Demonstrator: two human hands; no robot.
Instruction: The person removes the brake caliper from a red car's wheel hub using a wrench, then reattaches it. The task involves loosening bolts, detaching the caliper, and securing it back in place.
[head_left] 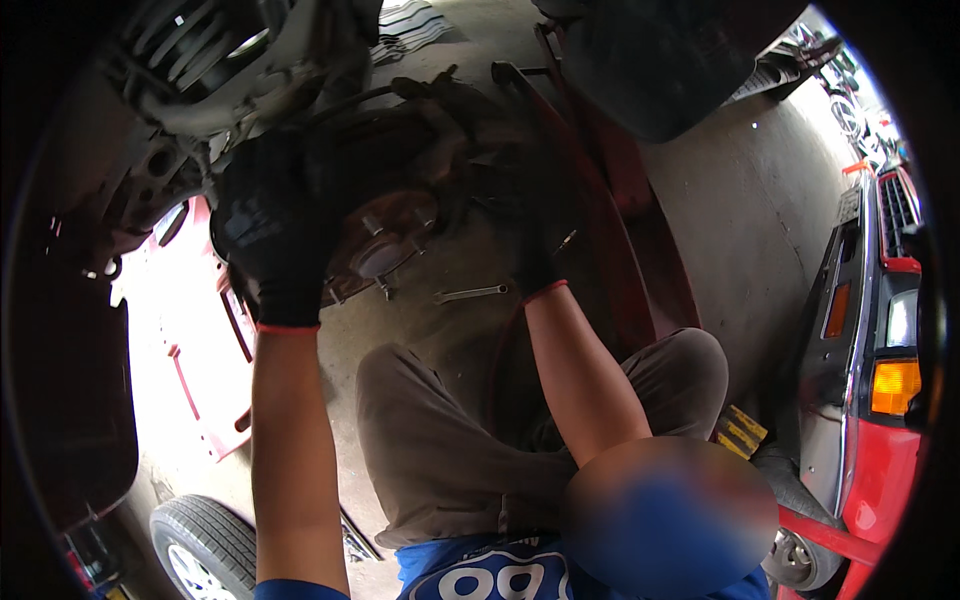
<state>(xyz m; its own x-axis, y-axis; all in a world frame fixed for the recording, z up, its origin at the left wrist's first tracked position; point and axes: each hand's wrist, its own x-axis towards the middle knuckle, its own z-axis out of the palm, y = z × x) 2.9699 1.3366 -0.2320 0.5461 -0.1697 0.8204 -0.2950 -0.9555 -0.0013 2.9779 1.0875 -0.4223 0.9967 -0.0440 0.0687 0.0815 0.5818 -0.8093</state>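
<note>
My left hand (275, 215), in a black glove with a red cuff, is raised against the left side of a rusty wheel hub (385, 250) with several studs. Deep shadow swallows its fingers, so its grip does not show. To the right of the hub, my right hand (515, 215), gloved the same way, reaches up to the dark suspension parts. Its fingers are lost in the dark too, and I cannot make out whether it holds anything. A combination wrench (472, 294) lies on the floor below the hub, between my forearms.
A coil spring (190, 45) and suspension arms hang at the upper left. Red steel beams (640, 230) run down right of my right hand. A loose wheel (205, 545) lies at the lower left. A red vehicle (885, 460) stands at the right, near a yellow block (740, 432).
</note>
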